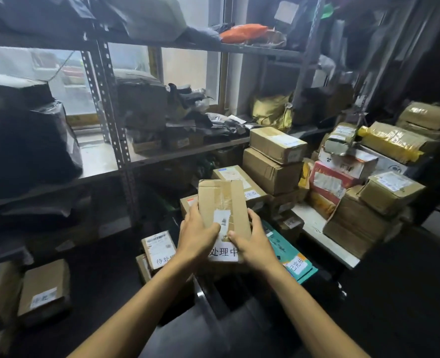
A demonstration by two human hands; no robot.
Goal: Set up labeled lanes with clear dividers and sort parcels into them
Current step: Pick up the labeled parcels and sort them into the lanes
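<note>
Head view: Left hand (197, 237) and right hand (250, 242) grip a taped cardboard parcel (222, 202) by its near end, fingers curled round both edges, above a white label sheet (224, 252). Other labelled boxes (158, 248) lie left. A teal mailer (288, 254) lies right. Stacked cartons (275, 158) crowd behind; metal shelving (110, 112) stands left.

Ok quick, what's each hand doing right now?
Left hand: gripping the cardboard parcel.
Right hand: gripping the same parcel.
</note>
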